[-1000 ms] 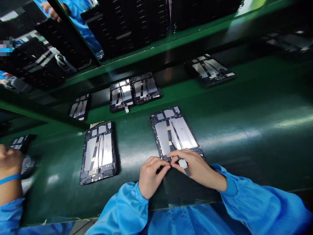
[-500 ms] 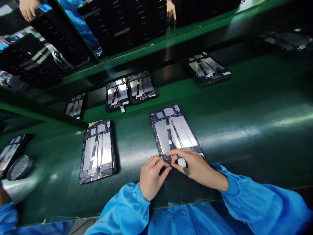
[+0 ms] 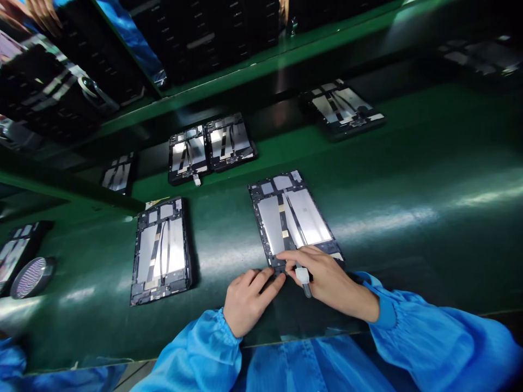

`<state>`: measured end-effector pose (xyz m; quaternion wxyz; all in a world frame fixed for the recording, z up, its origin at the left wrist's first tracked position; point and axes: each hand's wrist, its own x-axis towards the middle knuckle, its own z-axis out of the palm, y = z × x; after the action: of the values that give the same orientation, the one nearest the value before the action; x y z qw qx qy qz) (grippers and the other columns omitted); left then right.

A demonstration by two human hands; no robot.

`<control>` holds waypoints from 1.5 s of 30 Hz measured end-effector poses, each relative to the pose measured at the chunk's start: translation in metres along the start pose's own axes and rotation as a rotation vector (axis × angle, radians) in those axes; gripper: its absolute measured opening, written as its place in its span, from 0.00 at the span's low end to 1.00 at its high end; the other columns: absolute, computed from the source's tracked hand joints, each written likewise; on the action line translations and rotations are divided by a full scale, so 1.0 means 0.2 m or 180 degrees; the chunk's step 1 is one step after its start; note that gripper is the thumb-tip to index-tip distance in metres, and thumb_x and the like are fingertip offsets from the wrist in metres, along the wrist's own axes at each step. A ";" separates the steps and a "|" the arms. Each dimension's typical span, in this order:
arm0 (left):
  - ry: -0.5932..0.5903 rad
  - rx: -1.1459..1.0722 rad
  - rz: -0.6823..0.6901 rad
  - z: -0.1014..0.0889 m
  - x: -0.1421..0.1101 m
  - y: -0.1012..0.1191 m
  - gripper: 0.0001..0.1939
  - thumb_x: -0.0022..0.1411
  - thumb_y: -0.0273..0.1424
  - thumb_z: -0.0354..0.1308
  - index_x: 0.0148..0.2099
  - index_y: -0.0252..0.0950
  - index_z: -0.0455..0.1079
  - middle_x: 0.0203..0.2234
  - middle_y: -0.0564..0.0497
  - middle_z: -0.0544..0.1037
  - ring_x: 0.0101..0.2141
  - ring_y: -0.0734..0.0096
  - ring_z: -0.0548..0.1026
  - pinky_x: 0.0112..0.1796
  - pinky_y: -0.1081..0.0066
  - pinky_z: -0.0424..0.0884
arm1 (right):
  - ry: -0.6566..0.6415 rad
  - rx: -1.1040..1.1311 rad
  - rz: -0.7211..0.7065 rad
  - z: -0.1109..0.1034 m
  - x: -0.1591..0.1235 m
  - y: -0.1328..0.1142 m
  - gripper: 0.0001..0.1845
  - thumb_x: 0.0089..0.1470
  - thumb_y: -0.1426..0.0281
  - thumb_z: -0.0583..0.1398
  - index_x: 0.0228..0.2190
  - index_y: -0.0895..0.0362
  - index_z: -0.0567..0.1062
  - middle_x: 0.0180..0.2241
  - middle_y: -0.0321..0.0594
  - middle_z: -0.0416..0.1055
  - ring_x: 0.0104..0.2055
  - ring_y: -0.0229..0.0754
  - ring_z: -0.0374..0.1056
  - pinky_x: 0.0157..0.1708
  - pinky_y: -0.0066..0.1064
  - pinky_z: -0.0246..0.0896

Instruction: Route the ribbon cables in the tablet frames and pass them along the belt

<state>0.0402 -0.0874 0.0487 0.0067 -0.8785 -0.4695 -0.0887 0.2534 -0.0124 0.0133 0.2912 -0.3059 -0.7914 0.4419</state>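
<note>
An opened tablet (image 3: 266,226) lies in front of me on the green bench, its silver inside and dark ribbon cables facing up. At its near edge, my left hand (image 3: 249,302) rests with fingertips and thumb touching the frame, the fingers a little apart. My right hand (image 3: 327,280) is closed round a slim dark-grey tool with a white wrap (image 3: 303,275), whose rear end sticks out below the palm. Its working tip is hidden by the fingers, over the tablet's bottom part. To the left, apart from both hands, lies a second opened tablet (image 3: 141,250).
Farther back sit a pair of opened tablets (image 3: 229,142), one more tablet (image 3: 343,109) at right and others at left. A green post (image 3: 122,201) slants in from the left. Near a round mesh-faced object (image 3: 32,277) is another person's blue sleeve (image 3: 12,356).
My left hand has shifted slightly left, its finger and thumb parting from a pinch at the tablet's edge. The right hand stays nearly in place, the tool tilting a little more upright.
</note>
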 end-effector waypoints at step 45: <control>0.0067 -0.0160 0.0029 0.02 -0.01 -0.01 0.17 0.71 0.24 0.49 0.59 0.37 0.67 0.51 0.48 0.73 0.41 0.69 0.71 0.39 0.69 0.69 | -0.0207 0.1019 0.0442 -0.11 -0.10 -0.05 0.10 0.64 0.68 0.57 0.42 0.56 0.76 0.37 0.39 0.77 0.34 0.36 0.74 0.36 0.26 0.72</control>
<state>0.0369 -0.0876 0.0448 -0.0100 -0.8795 -0.4630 -0.1097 0.2809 -0.0195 0.0281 0.2791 -0.2951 -0.6969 0.5910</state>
